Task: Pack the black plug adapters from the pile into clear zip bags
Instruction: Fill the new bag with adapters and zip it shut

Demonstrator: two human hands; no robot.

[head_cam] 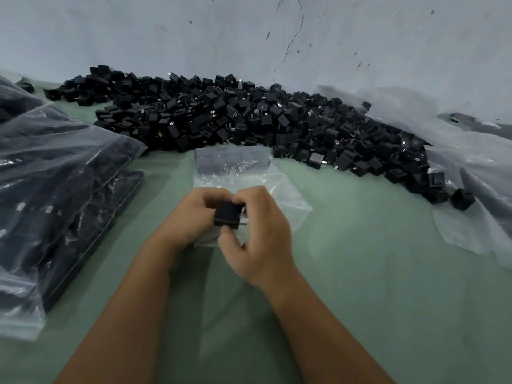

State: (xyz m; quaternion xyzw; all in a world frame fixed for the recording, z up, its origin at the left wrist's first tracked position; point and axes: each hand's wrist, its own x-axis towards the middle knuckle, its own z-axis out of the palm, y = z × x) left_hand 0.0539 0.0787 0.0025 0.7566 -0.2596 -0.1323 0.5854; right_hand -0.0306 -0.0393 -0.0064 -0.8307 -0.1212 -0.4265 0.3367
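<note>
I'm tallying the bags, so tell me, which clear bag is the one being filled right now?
The small zip bag lying just beyond both hands, with a few adapters at its far end. The big bags stacked at the left are already stuffed full.

I work on a pale green worktop (374,273) that runs back to a grey-white wall (138,31). That wall is marked with dark specks, and a thin crack (295,34) winds down it from the top edge toward the worktop. At the far left edge, near where the wall meets the worktop, I can see part of a small pale round thing (15,78), too cut off to tell what it is.
</note>
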